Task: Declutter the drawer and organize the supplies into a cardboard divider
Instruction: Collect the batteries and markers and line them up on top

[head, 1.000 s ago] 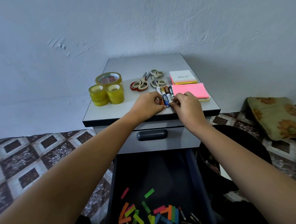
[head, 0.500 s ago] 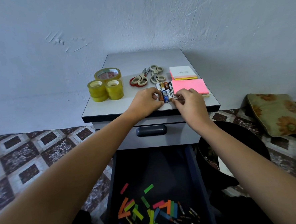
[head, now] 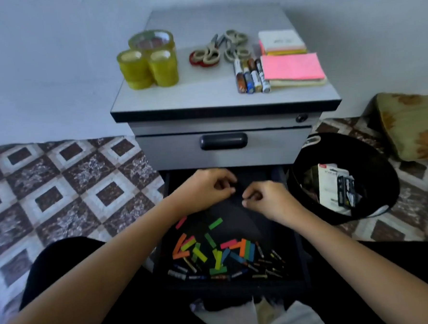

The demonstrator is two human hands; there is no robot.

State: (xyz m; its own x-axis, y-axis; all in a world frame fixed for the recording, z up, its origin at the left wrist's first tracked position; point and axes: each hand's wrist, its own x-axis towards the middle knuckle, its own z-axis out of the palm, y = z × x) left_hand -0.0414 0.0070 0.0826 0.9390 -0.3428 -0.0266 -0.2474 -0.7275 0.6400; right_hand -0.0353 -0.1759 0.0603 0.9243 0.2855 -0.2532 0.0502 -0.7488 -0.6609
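Drawer clutter (head: 213, 252), seemingly untouched, below hands (head: 204, 190) (head: 268, 200)

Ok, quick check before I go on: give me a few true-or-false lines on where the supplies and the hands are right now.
1. The batteries lie in a row on the cabinet top, beside the pink sticky notes. True.
2. The tape rolls are in the open drawer. False: they stand on the cabinet top, at its left.
3. Both the left hand and the right hand are over the open drawer. True.
4. The upper drawer is pulled out. False: it is closed; only the lower one is open.
5. The black bin is empty. False: packaging lies in it.
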